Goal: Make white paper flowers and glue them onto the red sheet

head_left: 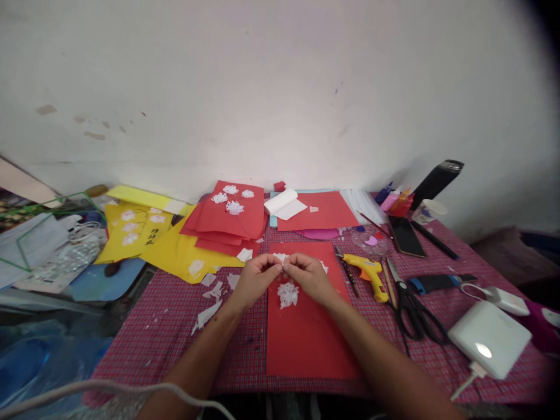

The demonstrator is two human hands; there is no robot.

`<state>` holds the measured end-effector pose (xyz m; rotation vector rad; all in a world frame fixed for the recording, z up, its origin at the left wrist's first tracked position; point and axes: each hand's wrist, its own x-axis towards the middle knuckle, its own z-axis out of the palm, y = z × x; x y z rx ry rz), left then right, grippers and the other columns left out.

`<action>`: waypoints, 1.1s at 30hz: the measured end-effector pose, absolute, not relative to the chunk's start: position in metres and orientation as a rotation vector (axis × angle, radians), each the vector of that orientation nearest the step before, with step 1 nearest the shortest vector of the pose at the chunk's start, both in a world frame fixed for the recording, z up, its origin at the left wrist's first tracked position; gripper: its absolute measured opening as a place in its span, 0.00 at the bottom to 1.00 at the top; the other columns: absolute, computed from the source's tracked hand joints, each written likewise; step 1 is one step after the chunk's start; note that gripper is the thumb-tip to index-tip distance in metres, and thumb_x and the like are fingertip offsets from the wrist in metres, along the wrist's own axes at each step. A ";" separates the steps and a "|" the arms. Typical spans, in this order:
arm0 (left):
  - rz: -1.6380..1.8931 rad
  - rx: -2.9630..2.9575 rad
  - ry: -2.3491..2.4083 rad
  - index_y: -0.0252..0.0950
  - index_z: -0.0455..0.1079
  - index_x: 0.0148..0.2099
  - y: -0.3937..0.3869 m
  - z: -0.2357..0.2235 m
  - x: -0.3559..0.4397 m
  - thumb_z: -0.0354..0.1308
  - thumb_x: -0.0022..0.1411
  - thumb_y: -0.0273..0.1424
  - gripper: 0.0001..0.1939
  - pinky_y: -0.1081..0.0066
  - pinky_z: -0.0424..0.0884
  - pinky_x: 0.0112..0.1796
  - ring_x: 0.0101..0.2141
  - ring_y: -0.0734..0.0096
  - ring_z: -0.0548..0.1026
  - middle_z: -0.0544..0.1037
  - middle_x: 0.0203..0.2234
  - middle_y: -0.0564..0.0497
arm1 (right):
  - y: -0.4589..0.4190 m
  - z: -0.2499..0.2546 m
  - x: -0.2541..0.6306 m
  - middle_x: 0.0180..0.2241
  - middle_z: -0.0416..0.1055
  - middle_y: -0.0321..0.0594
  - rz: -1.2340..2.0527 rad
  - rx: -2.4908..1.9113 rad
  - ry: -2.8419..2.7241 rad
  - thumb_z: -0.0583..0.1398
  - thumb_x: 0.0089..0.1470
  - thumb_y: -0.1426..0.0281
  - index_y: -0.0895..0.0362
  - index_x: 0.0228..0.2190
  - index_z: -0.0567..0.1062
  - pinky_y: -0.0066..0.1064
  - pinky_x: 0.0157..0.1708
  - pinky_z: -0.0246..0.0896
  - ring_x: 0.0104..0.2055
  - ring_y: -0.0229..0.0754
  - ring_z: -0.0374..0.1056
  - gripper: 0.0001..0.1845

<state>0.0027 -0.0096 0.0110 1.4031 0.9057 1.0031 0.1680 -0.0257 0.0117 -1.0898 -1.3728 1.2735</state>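
Over the upper part of a red paper sheet (312, 350), my left hand (260, 277) and my right hand (310, 277) meet with fingertips pinched together. Between them is what looks like a small piece of white paper, mostly hidden by the fingers. Just below the fingertips, a crumpled white paper flower (287, 295) lies on the sheet. More white paper shows behind my hands, partly covered. Torn white paper scraps (207, 315) are scattered on the checked cloth left of my left hand. A yellow hot glue gun (370, 273) lies to the right of my right hand.
Stacked red sheets (236, 224) bearing white flowers and a white paper roll (282, 201) lie at the back. Yellow painted sheets (131, 233) are at left. On the right are black scissors (415, 315), a phone (406, 235), a black bottle (437, 184) and a white charger (490, 338).
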 end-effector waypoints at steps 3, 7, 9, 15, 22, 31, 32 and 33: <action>1.009 1.386 0.899 0.33 0.70 0.33 -0.010 0.011 0.003 0.56 0.60 0.34 0.09 0.72 0.67 0.34 0.29 0.73 0.71 0.75 0.27 0.51 | -0.025 0.011 0.168 0.23 0.69 0.35 1.286 -1.089 -1.359 0.60 0.54 0.63 0.57 0.25 0.71 0.26 0.25 0.55 0.24 0.35 0.60 0.12; 1.006 1.373 0.923 0.33 0.70 0.33 -0.010 0.011 0.003 0.57 0.59 0.35 0.09 0.73 0.66 0.34 0.29 0.73 0.70 0.74 0.27 0.51 | -0.025 0.011 0.168 0.22 0.68 0.34 1.275 -1.086 -1.379 0.60 0.53 0.64 0.57 0.24 0.70 0.26 0.24 0.55 0.23 0.34 0.60 0.11; 1.010 1.362 0.920 0.33 0.70 0.33 -0.009 0.010 0.003 0.57 0.59 0.35 0.09 0.73 0.66 0.33 0.29 0.73 0.70 0.73 0.26 0.52 | -0.025 0.012 0.168 0.21 0.66 0.33 1.247 -1.089 -1.403 0.59 0.53 0.65 0.57 0.23 0.69 0.25 0.23 0.53 0.23 0.34 0.58 0.11; 1.022 1.327 0.909 0.33 0.71 0.34 -0.008 0.006 0.003 0.58 0.59 0.35 0.09 0.73 0.66 0.33 0.29 0.73 0.70 0.74 0.27 0.51 | -0.026 0.013 0.167 0.21 0.64 0.33 1.183 -1.104 -1.483 0.58 0.53 0.65 0.57 0.22 0.67 0.25 0.23 0.52 0.23 0.34 0.56 0.12; 1.003 1.283 0.905 0.33 0.72 0.34 -0.009 0.010 0.004 0.60 0.57 0.35 0.09 0.74 0.67 0.32 0.28 0.74 0.70 0.74 0.26 0.52 | -0.027 0.010 0.166 0.21 0.61 0.32 1.146 -1.096 -1.528 0.58 0.53 0.64 0.56 0.22 0.65 0.25 0.23 0.51 0.23 0.34 0.55 0.12; 1.018 1.308 0.935 0.33 0.71 0.31 -0.008 0.009 0.003 0.59 0.58 0.32 0.07 0.77 0.63 0.29 0.27 0.77 0.67 0.71 0.24 0.54 | -0.027 0.010 0.166 0.21 0.62 0.32 1.060 -1.086 -1.620 0.58 0.53 0.67 0.57 0.21 0.66 0.26 0.24 0.52 0.24 0.35 0.56 0.11; 1.016 1.294 0.923 0.33 0.71 0.31 -0.009 0.009 0.003 0.59 0.58 0.32 0.07 0.77 0.63 0.29 0.26 0.78 0.66 0.70 0.24 0.55 | -0.027 0.010 0.167 0.21 0.63 0.33 1.063 -1.085 -1.623 0.58 0.53 0.67 0.57 0.22 0.67 0.26 0.24 0.53 0.24 0.35 0.57 0.11; 1.012 1.271 0.907 0.33 0.71 0.32 -0.009 0.009 0.003 0.59 0.58 0.32 0.07 0.76 0.63 0.29 0.26 0.78 0.67 0.71 0.24 0.54 | -0.026 0.010 0.169 0.22 0.64 0.33 1.060 -1.088 -1.613 0.58 0.53 0.67 0.57 0.22 0.68 0.26 0.25 0.54 0.24 0.35 0.58 0.10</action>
